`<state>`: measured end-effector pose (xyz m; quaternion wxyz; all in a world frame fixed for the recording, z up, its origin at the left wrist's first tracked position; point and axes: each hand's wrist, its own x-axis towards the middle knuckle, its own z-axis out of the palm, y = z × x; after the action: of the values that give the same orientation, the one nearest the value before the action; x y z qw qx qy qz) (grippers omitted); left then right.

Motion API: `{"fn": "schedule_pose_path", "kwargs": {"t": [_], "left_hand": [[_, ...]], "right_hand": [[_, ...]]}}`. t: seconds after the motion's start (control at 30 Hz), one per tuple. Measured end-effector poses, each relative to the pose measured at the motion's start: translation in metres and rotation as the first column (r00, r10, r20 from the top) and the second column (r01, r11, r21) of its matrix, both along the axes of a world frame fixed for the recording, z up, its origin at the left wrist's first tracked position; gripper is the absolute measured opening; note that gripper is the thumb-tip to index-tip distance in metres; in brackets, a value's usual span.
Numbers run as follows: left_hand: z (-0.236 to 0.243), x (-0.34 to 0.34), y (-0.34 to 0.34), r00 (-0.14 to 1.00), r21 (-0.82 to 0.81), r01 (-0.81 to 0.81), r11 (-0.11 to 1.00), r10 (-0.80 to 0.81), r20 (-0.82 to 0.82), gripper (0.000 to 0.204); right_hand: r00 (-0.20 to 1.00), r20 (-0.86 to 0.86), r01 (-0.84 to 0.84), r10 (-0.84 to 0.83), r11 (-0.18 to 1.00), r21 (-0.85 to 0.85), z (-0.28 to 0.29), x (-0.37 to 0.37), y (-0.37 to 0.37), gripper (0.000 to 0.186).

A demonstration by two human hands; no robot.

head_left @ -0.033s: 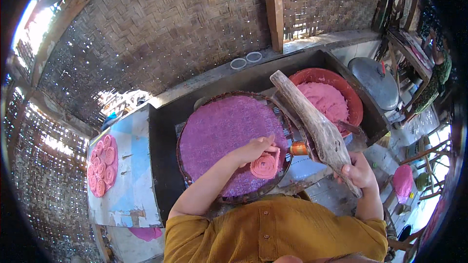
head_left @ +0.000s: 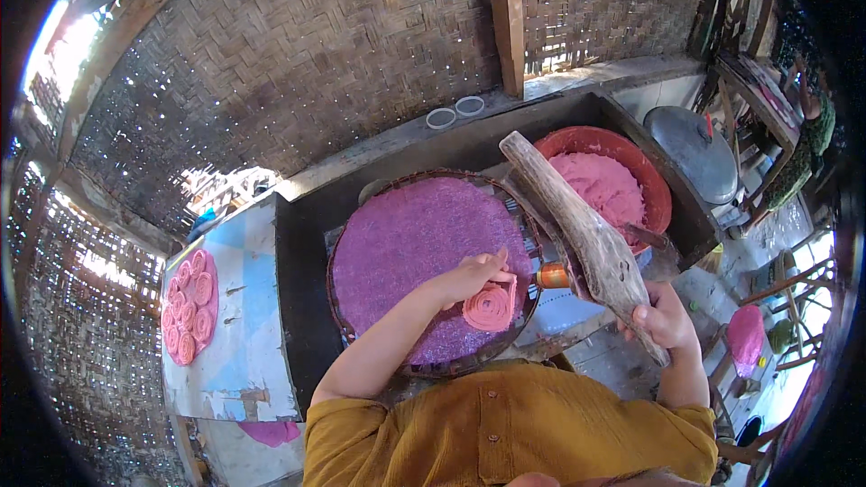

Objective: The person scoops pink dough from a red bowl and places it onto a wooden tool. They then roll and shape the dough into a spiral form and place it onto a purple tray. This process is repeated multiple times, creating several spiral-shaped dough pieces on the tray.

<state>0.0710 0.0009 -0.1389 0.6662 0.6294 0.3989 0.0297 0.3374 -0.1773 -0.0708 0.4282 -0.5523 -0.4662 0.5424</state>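
My left hand [head_left: 476, 278] is above a round tray covered with purple mesh cloth [head_left: 424, 248]. Its fingers are bent and closed at the upper edge of a pink dough coil [head_left: 488, 308], on a flat band of strands; the fingertips are partly hidden. Beside the coil, at the tray's right edge, an orange cylinder [head_left: 552, 276] points toward my left hand. My right hand [head_left: 663, 317] is wrapped round the lower end of a long weathered wooden lever [head_left: 577, 207], which slants up and away to the left. A second wooden piece under the lever is mostly hidden.
A red basin [head_left: 663, 182] holding pink dough [head_left: 600, 182] stands in a dark wooden trough [head_left: 302, 243]. Several pink coils [head_left: 188, 307] sit on a blue-white board at left. A lidded metal pot [head_left: 693, 155] stands at right. Another person [head_left: 807, 140] is at far right.
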Motion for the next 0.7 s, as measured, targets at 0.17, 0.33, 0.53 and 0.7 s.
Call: {"fn": "schedule_pose_path", "kwargs": {"t": [0.17,0.33,0.53,0.7], "left_hand": [[-0.012,-0.005,0.001,0.988,0.268,0.103,0.958,-0.068,-0.137,0.069],[-0.017,-0.011,0.003,0.969,0.404,0.156,0.901,-0.061,-0.238,0.066],[-0.01,-0.024,-0.002,0.949,0.553,0.27,0.788,-0.121,-0.291,0.055],[-0.01,-0.034,-0.005,0.935,0.643,0.347,0.683,-0.201,-0.291,0.048]], "right_hand": [[1.0,-0.026,-0.012,0.013,1.0,0.023,0.003,-0.002,0.0,0.072],[1.0,-0.026,-0.006,0.007,1.0,0.029,0.001,-0.002,-0.001,0.073],[0.999,-0.043,0.002,-0.002,1.0,0.018,0.002,-0.004,-0.002,0.072],[0.999,-0.041,0.001,0.0,1.0,0.024,-0.001,-0.003,-0.001,0.07]]}}
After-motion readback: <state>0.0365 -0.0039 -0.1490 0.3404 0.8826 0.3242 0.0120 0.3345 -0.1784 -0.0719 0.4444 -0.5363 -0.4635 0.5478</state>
